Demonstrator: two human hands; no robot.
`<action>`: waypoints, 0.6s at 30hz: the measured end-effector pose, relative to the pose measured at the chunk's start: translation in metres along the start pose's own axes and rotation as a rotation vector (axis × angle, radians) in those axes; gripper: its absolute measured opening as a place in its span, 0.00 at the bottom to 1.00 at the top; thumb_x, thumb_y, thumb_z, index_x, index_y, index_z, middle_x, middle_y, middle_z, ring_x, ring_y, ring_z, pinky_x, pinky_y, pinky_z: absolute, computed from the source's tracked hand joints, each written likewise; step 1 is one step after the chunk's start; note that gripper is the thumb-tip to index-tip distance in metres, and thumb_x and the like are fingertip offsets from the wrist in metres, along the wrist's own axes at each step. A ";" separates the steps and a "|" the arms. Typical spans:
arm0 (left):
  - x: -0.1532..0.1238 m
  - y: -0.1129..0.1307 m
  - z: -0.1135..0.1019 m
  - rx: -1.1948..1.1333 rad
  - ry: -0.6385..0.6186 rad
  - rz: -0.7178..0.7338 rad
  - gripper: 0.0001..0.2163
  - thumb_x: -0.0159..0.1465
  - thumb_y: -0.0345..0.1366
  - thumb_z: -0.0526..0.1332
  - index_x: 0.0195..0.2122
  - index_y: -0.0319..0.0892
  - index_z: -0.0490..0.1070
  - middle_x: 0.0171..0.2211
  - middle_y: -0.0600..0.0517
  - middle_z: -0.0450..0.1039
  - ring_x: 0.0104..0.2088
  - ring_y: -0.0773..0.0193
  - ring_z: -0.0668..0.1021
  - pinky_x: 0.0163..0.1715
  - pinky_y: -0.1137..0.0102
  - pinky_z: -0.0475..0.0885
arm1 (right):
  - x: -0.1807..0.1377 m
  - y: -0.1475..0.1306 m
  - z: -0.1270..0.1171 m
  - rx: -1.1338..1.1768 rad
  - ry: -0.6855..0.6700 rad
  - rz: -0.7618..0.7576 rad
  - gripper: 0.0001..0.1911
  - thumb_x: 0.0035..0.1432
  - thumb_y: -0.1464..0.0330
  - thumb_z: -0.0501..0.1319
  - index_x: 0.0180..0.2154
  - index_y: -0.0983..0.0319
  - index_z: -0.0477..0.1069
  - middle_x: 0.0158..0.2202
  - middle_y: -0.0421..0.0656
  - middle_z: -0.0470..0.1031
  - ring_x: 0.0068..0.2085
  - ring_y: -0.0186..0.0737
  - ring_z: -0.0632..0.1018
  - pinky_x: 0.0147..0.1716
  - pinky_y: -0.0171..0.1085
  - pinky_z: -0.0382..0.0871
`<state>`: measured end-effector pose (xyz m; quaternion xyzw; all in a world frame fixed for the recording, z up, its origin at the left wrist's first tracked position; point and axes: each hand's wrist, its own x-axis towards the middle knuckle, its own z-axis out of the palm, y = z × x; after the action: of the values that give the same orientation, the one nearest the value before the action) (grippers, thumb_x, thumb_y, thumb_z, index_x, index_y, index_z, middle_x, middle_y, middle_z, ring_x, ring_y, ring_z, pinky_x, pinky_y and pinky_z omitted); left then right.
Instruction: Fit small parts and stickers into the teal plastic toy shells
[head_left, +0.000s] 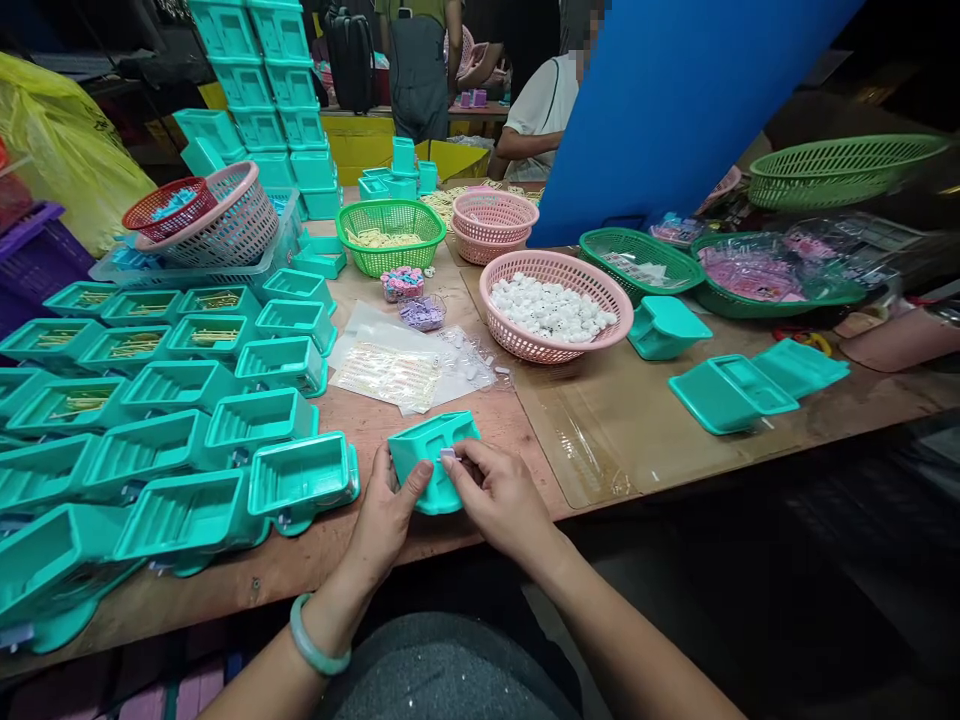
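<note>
Close to the bench [517, 420] edge, my left hand [382, 525] grips the teal box [424, 480] steady while my right hand [504, 500] pinches a pale piece [448, 455] at its rim.

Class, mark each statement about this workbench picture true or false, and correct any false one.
1. The left hand and right hand both grip one teal box. True.
2. The pink basket beyond it holds white pieces. True.
3. The green basket behind the plastic bags is empty. False: the green basket holds pale yellow pieces.
4. A bracelet sits on the right wrist. False: the bracelet is on the left wrist.
5. Rows of open teal boxes lie on the person's right. False: the rows of teal boxes lie on the left.
</note>
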<state>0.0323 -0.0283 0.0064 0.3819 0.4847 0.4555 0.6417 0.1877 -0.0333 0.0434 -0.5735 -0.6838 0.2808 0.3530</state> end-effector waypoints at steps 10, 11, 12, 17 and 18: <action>-0.005 -0.004 0.007 0.201 0.001 0.072 0.25 0.60 0.54 0.68 0.48 0.45 0.62 0.42 0.50 0.76 0.43 0.58 0.79 0.45 0.66 0.73 | -0.015 -0.001 0.002 -0.266 0.147 -0.138 0.13 0.68 0.72 0.54 0.29 0.59 0.65 0.26 0.42 0.73 0.28 0.39 0.72 0.29 0.36 0.59; -0.006 -0.004 0.008 0.208 -0.003 0.073 0.24 0.60 0.54 0.68 0.48 0.46 0.61 0.42 0.51 0.76 0.42 0.59 0.79 0.44 0.66 0.73 | -0.016 -0.001 0.003 -0.268 0.161 -0.138 0.13 0.68 0.72 0.54 0.29 0.59 0.65 0.26 0.42 0.72 0.27 0.39 0.72 0.29 0.36 0.59; -0.007 -0.004 0.008 0.215 -0.005 0.074 0.24 0.61 0.53 0.68 0.48 0.46 0.61 0.41 0.51 0.76 0.41 0.60 0.79 0.44 0.66 0.73 | -0.018 -0.001 0.004 -0.271 0.178 -0.140 0.12 0.68 0.73 0.54 0.29 0.59 0.66 0.26 0.42 0.72 0.28 0.39 0.73 0.29 0.36 0.60; -0.008 -0.005 0.009 0.237 -0.002 0.080 0.23 0.62 0.53 0.67 0.47 0.46 0.60 0.38 0.53 0.76 0.38 0.61 0.78 0.42 0.66 0.72 | -0.021 0.002 0.016 -0.336 0.249 -0.168 0.13 0.68 0.73 0.52 0.30 0.60 0.67 0.27 0.44 0.73 0.31 0.43 0.74 0.32 0.38 0.63; -0.007 -0.004 0.008 0.230 -0.002 0.083 0.23 0.61 0.53 0.67 0.47 0.46 0.60 0.38 0.53 0.75 0.38 0.61 0.78 0.42 0.66 0.72 | -0.021 0.003 0.018 -0.330 0.254 -0.173 0.13 0.68 0.73 0.52 0.31 0.60 0.68 0.28 0.44 0.73 0.31 0.43 0.75 0.32 0.39 0.63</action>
<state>0.0404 -0.0368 0.0064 0.4734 0.5166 0.4227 0.5747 0.1773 -0.0528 0.0273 -0.5933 -0.7172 0.0592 0.3607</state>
